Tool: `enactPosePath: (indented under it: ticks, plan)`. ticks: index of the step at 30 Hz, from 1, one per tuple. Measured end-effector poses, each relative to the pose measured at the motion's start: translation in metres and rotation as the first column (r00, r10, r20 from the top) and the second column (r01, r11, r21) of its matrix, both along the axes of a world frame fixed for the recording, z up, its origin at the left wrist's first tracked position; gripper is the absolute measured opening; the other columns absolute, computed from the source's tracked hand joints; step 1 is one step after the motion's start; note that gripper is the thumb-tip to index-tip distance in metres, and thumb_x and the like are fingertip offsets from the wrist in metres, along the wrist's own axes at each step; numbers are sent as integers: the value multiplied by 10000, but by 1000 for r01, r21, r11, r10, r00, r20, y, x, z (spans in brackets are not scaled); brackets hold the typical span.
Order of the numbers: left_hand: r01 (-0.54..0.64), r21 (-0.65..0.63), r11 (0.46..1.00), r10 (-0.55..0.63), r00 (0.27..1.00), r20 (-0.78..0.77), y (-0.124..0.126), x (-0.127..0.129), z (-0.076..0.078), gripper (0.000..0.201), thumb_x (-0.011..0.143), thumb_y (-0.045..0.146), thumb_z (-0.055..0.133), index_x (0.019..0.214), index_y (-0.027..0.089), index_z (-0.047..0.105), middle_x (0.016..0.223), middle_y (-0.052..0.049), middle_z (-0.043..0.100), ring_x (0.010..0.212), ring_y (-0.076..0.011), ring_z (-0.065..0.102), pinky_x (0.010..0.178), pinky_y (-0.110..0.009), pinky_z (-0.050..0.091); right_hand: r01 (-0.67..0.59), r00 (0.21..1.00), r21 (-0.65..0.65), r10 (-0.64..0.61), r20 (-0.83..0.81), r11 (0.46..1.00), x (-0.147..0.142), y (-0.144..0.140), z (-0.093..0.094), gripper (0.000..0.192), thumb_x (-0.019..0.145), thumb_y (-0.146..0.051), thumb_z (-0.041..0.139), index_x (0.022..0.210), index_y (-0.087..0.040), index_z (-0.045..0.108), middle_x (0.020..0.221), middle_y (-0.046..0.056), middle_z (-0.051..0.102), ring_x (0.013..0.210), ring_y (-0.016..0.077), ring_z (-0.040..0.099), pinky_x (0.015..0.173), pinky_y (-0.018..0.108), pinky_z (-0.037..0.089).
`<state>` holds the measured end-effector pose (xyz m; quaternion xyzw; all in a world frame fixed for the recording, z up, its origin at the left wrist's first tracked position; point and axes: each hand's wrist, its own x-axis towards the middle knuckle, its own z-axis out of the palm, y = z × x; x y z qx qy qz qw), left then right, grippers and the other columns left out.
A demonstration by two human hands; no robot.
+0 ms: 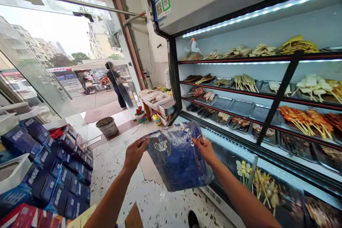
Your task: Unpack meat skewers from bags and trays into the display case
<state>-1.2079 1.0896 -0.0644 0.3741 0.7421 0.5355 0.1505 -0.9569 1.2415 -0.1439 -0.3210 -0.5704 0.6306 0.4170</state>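
Note:
A blue plastic wrapper with white and black lettering and clear shiny edges hangs spread out in front of me. My left hand pinches its upper left corner between thumb and fingers. On the other side, my right hand grips the upper right edge. The wrapper is creased and looks flat, and I cannot tell whether anything is inside it. It hangs above the speckled floor, just left of the lit display fridge.
Skewers on metal trays fill the fridge shelves at right. Stacked blue boxes stand at left with a white bin. A bucket sits near the glass doorway, where a person stands outside. A cardboard piece lies low.

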Motion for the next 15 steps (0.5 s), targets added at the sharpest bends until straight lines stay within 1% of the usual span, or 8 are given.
enactPosePath:
  ticks: [2, 3, 5, 6, 8, 10, 12, 15]
  plan:
    - [-128, -2, 992, 121, 943, -309, -1, -25, -11, 539, 734, 528, 586, 1108, 140, 610, 1066, -127, 641, 998, -288, 585, 893, -442, 467, -14, 992, 194, -11, 124, 981, -32, -1, -7, 428, 729, -552, 547, 556, -164, 499, 488, -47, 380, 487, 76, 310, 467, 221, 225]
    - [-107, 6, 994, 99, 896, -433, 1, -34, -16, 596, 735, 524, 589, 1200, 152, 550, 1192, -136, 582, 1102, -297, 532, 956, -457, 426, -64, 982, 268, 12, 191, 961, -49, -1, -12, 439, 758, -544, 511, 541, -165, 475, 485, -47, 345, 488, 77, 289, 469, 228, 202]
    - [82, -43, 996, -92, 797, -597, 12, -48, -29, 691, 757, 488, 594, 1345, 185, 395, 1385, -123, 413, 1260, -279, 392, 1044, -449, 349, -180, 951, 364, 66, 304, 914, -85, 3, -22, 444, 804, -524, 451, 542, -165, 454, 501, -40, 317, 499, 83, 288, 483, 239, 191]
    - [176, -88, 980, -191, 748, -635, 21, -56, -35, 688, 782, 466, 577, 1373, 198, 347, 1409, -112, 382, 1281, -262, 367, 1052, -433, 345, -219, 937, 389, 81, 340, 895, -104, 8, -28, 443, 818, -518, 431, 551, -164, 451, 513, -35, 317, 507, 87, 300, 492, 244, 194]
    - [263, -137, 955, -287, 704, -650, 45, -74, -47, 516, 850, 425, 487, 1309, 198, 425, 1288, -109, 517, 1188, -236, 475, 990, -401, 415, -245, 928, 402, 93, 361, 882, -144, 22, -38, 451, 829, -522, 413, 557, -163, 444, 531, -28, 319, 522, 94, 318, 503, 249, 205]
    - [241, -114, 964, -257, 725, -639, 74, -102, -57, 336, 890, 410, 400, 1076, 187, 571, 1027, -88, 645, 974, -217, 595, 854, -359, 486, -267, 930, 369, 138, 340, 890, -184, 44, -45, 466, 821, -547, 419, 553, -165, 427, 533, -31, 303, 520, 90, 300, 493, 248, 200]
    - [185, -102, 977, -209, 759, -617, 104, -138, -63, 310, 905, 406, 351, 894, 194, 578, 828, -46, 652, 779, -192, 619, 714, -315, 497, -322, 922, 316, 221, 317, 892, -225, 69, -50, 480, 806, -568, 439, 542, -170, 394, 528, -40, 263, 509, 80, 254, 472, 242, 175]
    - [175, -224, 959, -275, 771, -574, 148, -196, -63, 233, 895, 373, 374, 941, 216, 541, 766, 7, 649, 654, -161, 601, 617, -273, 468, -410, 897, 235, 342, 281, 881, -282, 107, -54, 489, 800, -578, 448, 539, -177, 350, 522, -51, 224, 495, 66, 202, 450, 233, 141]
